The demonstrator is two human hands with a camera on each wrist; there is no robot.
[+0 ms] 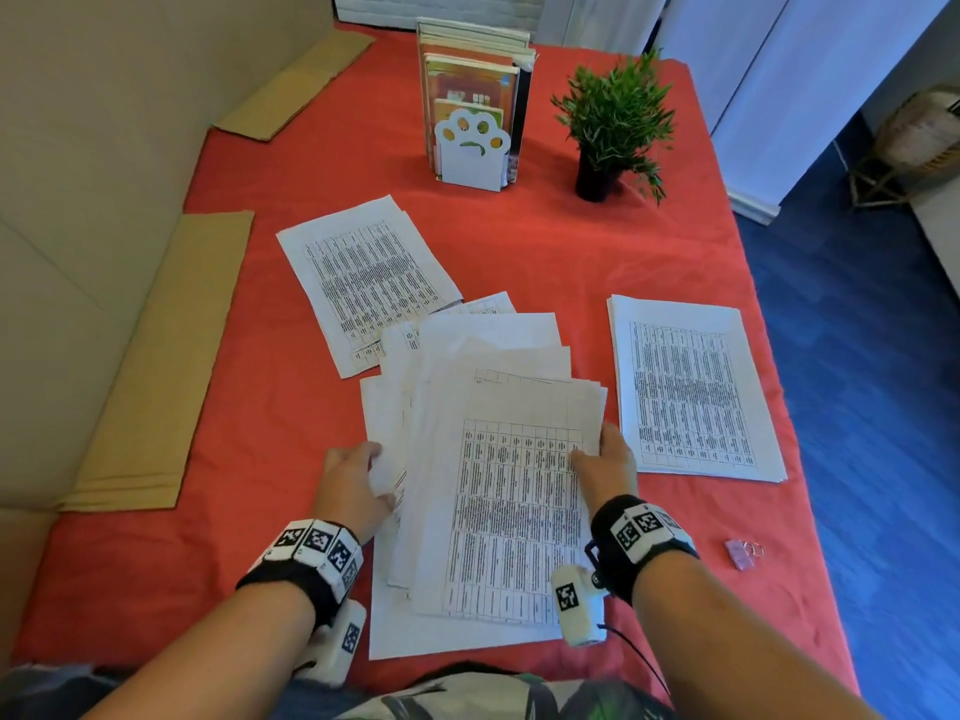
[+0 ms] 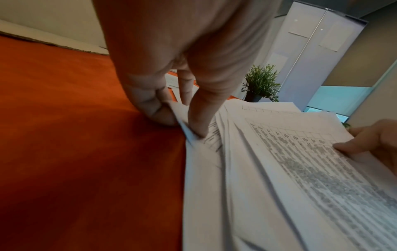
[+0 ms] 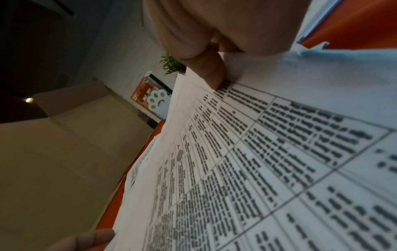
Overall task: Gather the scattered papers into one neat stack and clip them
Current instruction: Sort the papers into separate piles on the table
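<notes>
The fanned pile of papers (image 1: 488, 459) is pinched at its left edge by the left hand (image 1: 349, 488) and at its right edge by the right hand (image 1: 605, 467), its long axis running away from both grips. 2 further sheaf groups lie beyond: one (image 1: 366, 278) nearer the left hand, one (image 1: 691, 389) just right of the right hand. Only the head view shows the binder clip (image 1: 742, 553), right of the right wrist.

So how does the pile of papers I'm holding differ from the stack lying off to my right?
The held pile is fanned and skewed, its sheets poking out at different angles; the right stack has its edges nearly squared. The left hand and right hand grip the held pile at its sides; nothing touches the right stack. The held pile overlaps another sheet behind it; the right stack lies apart. Both show printed tables and lie on the red cloth.
</notes>
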